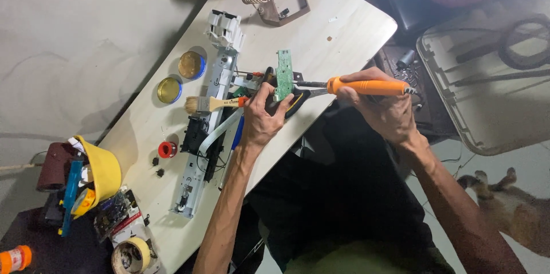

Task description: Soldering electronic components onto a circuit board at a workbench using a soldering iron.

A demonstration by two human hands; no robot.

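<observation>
The left hand (264,114) is closed around the lower end of a small green circuit board (283,73), holding it upright on edge over the near side of the pale wooden table (344,16), just above a dark pad lying there. The right hand (385,109) is wrapped in a full fist around the orange handle of a soldering iron (366,86), whose dark metal shaft runs level to the left and meets the board's face about halfway up; whether the tip actually touches a joint cannot be told at this size. In judgement, the board is light, thin and stiff, but fragile: it should be taken by its bare edges or lower corner, as it is now, keeping the fingers (269,93) off the component side and away from the hot shaft. The iron is light and rigid, safe only at the orange grip. Beside the left hand lie a paintbrush (207,104) with a wooden handle, a long grey metal chassis (212,119) with a white ribbon cable, and two open round tins (180,76) further left. A coiled wire iron stand (275,0) sits at the table's far end.
</observation>
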